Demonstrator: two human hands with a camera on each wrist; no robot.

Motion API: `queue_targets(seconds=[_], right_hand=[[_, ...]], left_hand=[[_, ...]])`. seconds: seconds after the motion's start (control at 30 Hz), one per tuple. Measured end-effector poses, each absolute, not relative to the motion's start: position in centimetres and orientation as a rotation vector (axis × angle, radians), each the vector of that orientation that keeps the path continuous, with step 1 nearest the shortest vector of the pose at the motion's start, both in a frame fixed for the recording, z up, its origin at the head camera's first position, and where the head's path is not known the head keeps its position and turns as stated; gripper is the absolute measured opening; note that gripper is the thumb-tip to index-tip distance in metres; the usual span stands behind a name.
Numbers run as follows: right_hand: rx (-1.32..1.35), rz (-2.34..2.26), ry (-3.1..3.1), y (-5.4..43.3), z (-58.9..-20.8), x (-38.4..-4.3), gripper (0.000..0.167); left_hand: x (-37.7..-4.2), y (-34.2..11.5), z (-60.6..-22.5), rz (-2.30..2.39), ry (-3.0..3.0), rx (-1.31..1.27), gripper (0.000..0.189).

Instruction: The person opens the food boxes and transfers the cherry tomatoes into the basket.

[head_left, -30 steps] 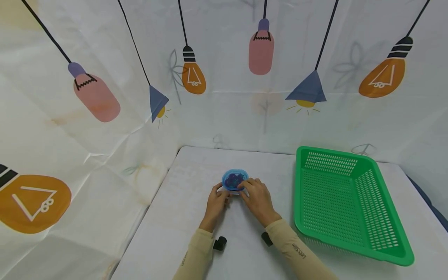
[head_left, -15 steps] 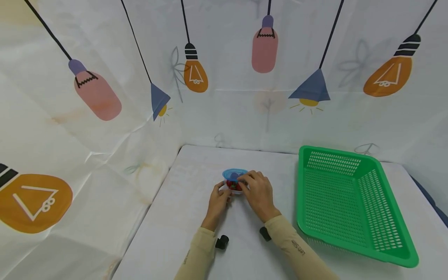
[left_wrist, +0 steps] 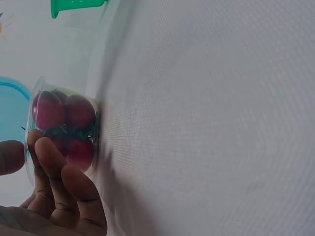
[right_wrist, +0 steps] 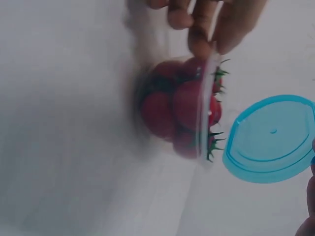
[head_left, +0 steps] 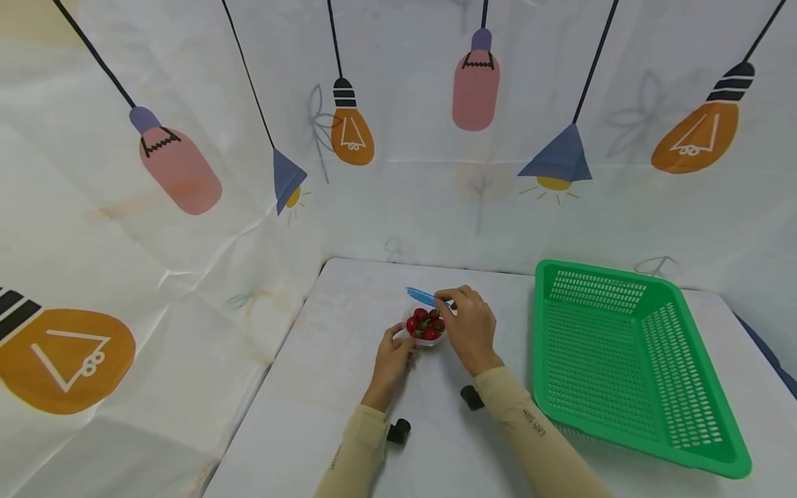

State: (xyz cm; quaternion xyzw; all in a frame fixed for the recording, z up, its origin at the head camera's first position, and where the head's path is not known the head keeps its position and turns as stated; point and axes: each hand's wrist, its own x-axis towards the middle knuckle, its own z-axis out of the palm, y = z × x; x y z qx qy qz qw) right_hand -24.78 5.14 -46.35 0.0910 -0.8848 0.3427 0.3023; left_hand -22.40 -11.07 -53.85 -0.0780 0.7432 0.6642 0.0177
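Note:
A small clear plastic tub stands on the white table, filled with red cherry tomatoes that have green stems. My left hand holds the tub by its near left side; in the right wrist view a thumb and finger pinch its rim. Above the tub, my right hand pinches the translucent blue lid at one edge. The lid is fully off the tub and tilted, seen nearly edge-on in the head view. Only a few fingertips of the right hand show in the right wrist view.
A large green plastic basket with slotted walls stands on the table to the right. Behind and to the left hangs a white cloth printed with lamps and bulbs. The table has its left edge beside the cloth.
My right hand has lifted the blue lid off the tub, raising and tipping it up, so the tomatoes are uncovered. The left hand stays on the tub.

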Motion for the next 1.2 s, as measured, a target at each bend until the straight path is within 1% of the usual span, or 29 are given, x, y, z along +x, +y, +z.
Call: queue_targets(seconds=[0.13,0.27,0.5,0.6,0.73,0.87,1.07,1.2], right_hand=[[0.078,1.242,-2.371,5.3,-45.9,-25.5,0.016],[-0.143,1.689,-2.289,5.6,-45.8,-26.4,0.023],[-0.65,2.426,-1.905,5.9,-46.0,-27.7,0.039],[-0.77,2.631,-1.718,6.0,-46.2,-28.0,0.041],[-0.827,2.737,-1.582,6.0,-46.3,-28.4,0.041],[-0.939,2.758,-1.472,6.3,-46.7,-29.0,0.04],[-1.118,2.743,-1.325,6.7,-48.4,-29.6,0.035],[-1.193,2.651,-1.409,6.9,-49.7,-29.8,0.032]], left_hand=[[-22.4,-11.0,-53.9,2.066,2.309,-0.24,0.054],[-22.5,-11.1,-53.9,2.066,2.311,-0.233,0.054],[-22.5,-11.1,-53.9,2.059,2.304,-0.241,0.055],[-22.5,-11.1,-53.9,2.06,2.309,-0.236,0.055],[-22.5,-11.0,-54.0,2.067,2.305,-0.236,0.055],[-22.7,-11.1,-54.3,2.07,2.301,-0.231,0.055],[-22.7,-11.1,-54.3,2.065,2.305,-0.242,0.054],[-22.6,-11.1,-54.2,2.07,2.29,-0.246,0.054]])
